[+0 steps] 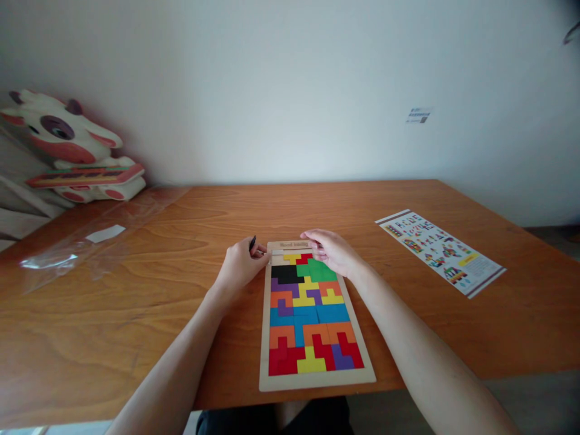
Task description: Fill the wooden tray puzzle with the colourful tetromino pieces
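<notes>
A wooden puzzle board (pixel 317 379) with a pale frame lies in front of me, filled with coloured block pieces in red, yellow, blue, orange, purple, green and black. A strip of bare wood shows near its top left. My left hand (pixel 242 261) is at the upper left corner of the board, fingers closed on a black puzzle piece (pixel 252 243) that pokes up between them. Over the top right of the board is my right hand (pixel 333 251), its fingers curled together above the green pieces (pixel 322 272). Whatever it may hold is hidden.
On the wooden table (pixel 136 338), a printed instruction sheet (pixel 441 251) lies to the right. Clear plastic wrapping (pixel 72 254) with a white label is at the left. A cow-shaped toy keyboard (pixel 86 151) stands at the far left corner, near the wall.
</notes>
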Motion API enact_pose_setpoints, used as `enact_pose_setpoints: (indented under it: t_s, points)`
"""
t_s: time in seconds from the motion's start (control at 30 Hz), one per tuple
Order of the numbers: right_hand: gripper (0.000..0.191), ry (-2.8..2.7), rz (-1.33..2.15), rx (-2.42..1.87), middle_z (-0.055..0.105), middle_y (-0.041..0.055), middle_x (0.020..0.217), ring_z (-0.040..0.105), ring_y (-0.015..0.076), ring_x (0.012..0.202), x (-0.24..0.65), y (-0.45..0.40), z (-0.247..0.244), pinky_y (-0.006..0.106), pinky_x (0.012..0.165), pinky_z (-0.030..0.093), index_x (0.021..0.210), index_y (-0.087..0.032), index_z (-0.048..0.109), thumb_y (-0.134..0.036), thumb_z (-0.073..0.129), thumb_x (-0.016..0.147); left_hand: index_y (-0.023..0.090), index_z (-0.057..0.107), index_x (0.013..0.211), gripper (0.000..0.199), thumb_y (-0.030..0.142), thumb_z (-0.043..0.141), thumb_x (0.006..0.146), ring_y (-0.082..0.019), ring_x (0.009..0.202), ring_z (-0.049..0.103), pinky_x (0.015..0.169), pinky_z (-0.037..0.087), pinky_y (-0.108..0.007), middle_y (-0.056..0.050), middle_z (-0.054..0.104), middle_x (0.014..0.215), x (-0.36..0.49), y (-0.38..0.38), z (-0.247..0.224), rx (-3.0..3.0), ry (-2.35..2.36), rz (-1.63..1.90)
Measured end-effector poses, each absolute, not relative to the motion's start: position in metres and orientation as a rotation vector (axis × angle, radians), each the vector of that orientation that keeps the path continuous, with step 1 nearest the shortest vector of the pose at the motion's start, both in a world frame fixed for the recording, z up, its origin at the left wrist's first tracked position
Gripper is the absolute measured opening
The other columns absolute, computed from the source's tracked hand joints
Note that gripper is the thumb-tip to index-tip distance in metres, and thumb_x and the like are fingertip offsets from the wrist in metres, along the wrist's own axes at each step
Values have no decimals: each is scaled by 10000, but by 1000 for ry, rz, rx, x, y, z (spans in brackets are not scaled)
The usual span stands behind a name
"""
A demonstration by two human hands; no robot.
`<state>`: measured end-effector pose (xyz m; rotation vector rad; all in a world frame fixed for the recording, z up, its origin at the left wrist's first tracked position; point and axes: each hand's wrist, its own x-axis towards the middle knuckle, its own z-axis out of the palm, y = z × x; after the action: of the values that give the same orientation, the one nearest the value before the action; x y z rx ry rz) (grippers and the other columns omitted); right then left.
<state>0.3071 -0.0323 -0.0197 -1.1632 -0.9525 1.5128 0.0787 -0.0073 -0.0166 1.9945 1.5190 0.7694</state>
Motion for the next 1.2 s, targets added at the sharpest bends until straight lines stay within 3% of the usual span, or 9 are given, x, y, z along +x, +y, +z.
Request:
enact_pose_setpoints:
  t_s: [0.17, 0.37, 0.43, 0.57, 0.67, 0.9, 1.2]
  points:
    - [228, -1360, 1118, -1421, 539, -5, 664, 427, 101, 541, 310, -36, -19, 253, 504, 305, 888, -199, 705, -390, 583, 867, 198, 509, 677, 181, 306, 643, 733, -173, 711, 648, 637, 459, -261, -38, 704, 806, 75, -5, -18, 2077, 1568, 777]
    - [293, -1926, 562, -1584, 588, 31, 753, 534, 145, 653, 301, -45, -21, 283, 611, 387, 913, -184, 734, -444, 729, 777, 192, 590, 819, 156, 347, 607, 813, -195, 774, 604, 708, 468, -307, -49, 642, 838, 79, -4, -29, 2483, 1339, 768]
    - [294, -1972, 539, -1550, 603, 45, 826, 566, 147, 688, 299, -45, -23, 284, 636, 415, 929, -181, 731, -433, 737, 777, 193, 594, 856, 133, 321, 606, 824, -209, 841, 611, 766, 481, -325, -61, 647, 897, 80, -5, -31, 2530, 1255, 790]
    - [114, -1911, 545, -1520, 627, 56, 858, 618, 153, 753, 311, -41, -21, 292, 709, 459, 896, -181, 729, -271, 677, 848, 196, 603, 887, 83, 267, 560, 877, -216, 963, 609, 884, 482, -351, -71, 671, 1017, 82, -9, -28, 2598, 1059, 839]
    - [76, -1864, 608, -1535, 646, 63, 866, 633, 178, 787, 326, -39, -18, 314, 732, 475, 856, -198, 732, -254, 719, 807, 194, 618, 907, 128, 259, 509, 920, -206, 1009, 607, 922, 481, -346, -69, 687, 1065, 85, -12, -25, 2625, 935, 795]
    - [50, -1885, 716, -1447, 654, 56, 855, 629, 196, 802, 329, -37, -22, 340, 760, 480, 837, -228, 739, -241, 737, 788, 202, 625, 1124, 277, 152, 496, 883, -210, 1074, 614, 963, 484, -353, -78, 677, 1132, 84, -11, -31, 2642, 884, 650]
    - [104, -1924, 651, -1435, 639, 67, 900, 633, 189, 827, 316, -37, -25, 334, 785, 471, 873, -207, 730, -297, 707, 826, 203, 637, 1109, 239, 204, 509, 907, -212, 992, 660, 887, 508, -311, -74, 705, 1065, 85, -10, -27, 2599, 1177, 639]
